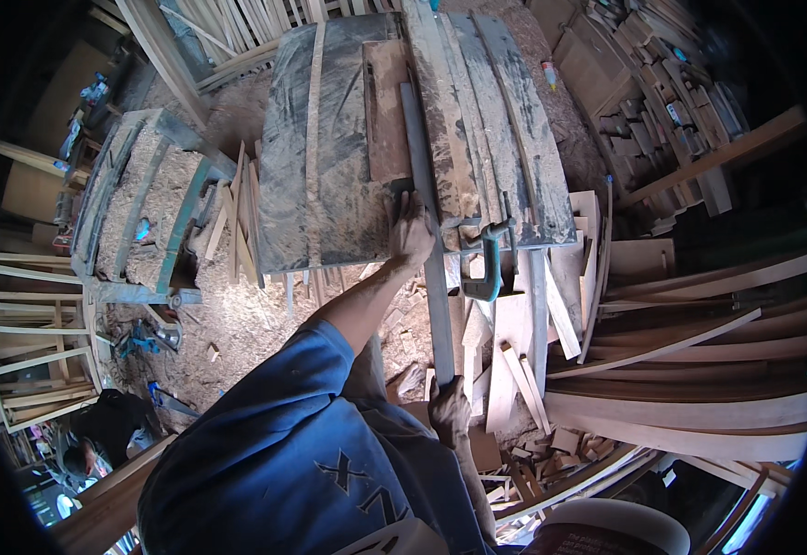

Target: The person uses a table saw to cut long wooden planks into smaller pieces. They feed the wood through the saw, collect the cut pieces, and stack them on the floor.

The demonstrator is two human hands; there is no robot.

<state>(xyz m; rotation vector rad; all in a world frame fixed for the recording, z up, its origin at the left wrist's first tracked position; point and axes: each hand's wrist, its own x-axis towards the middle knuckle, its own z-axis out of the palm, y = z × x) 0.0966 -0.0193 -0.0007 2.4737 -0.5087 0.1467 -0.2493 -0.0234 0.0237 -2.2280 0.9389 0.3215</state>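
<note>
A long, narrow wooden strip (439,314) runs lengthwise over a dusty machine table (283,166) and out past its near edge. My left hand (413,233) is on the strip near that edge, fingers bent against its left side. Closer to me, my right hand (450,407) is closed around the strip's near end. Along the strip's right side lies a straight wooden board (431,102). A teal C-clamp (489,268) grips the table's near edge, right of the strip. A brownish inset plate (387,111) lies in the tabletop beyond my left hand.
Curved planks (690,407) are stacked at the right, and offcuts (519,384) lean below the clamp. A second sawdust-covered table (149,203) stands at the left. Wooden frames (38,310) sit beyond it. Sawdust (246,338) covers the floor. A white tub (612,532) shows at the bottom.
</note>
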